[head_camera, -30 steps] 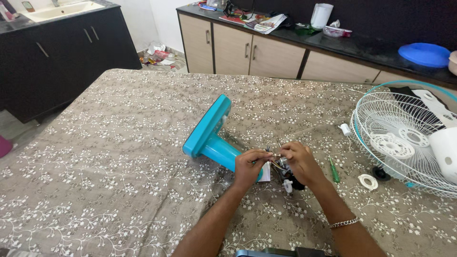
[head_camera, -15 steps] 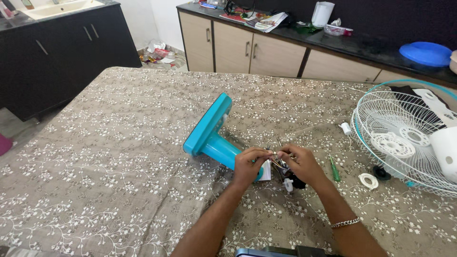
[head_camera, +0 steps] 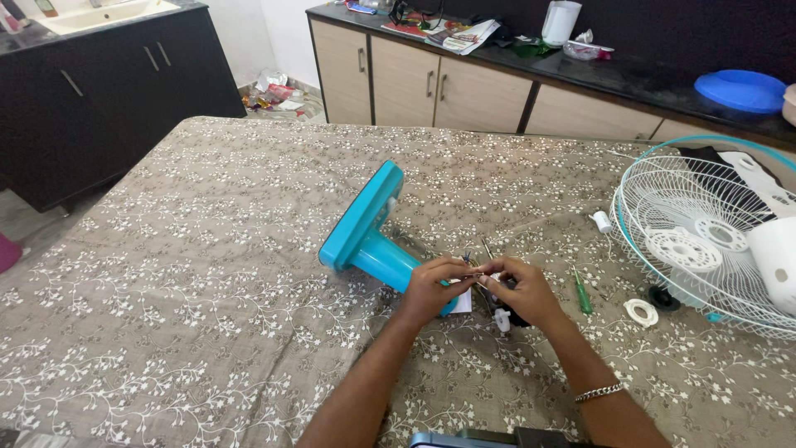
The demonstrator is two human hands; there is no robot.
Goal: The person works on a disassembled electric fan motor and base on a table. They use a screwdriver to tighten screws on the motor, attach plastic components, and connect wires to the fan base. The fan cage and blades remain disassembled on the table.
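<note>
Two hands, left hand [head_camera: 433, 288], right hand [head_camera: 522, 290], pinching thin wires [head_camera: 475, 267], one teal fan stand [head_camera: 365, 234]

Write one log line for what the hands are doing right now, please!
left hand: pinching thin wires | right hand: pinching same wires | at: neck of blue fan stand lying on table | nearby: green screwdriver, white fan grille

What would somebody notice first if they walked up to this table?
Probably the bright turquoise fan stand, lying on its side mid-table on the flowery tablecloth. Just right of it, the left hand and right hand pinch thin wires together. At the far right lies a white fan grille.
</note>
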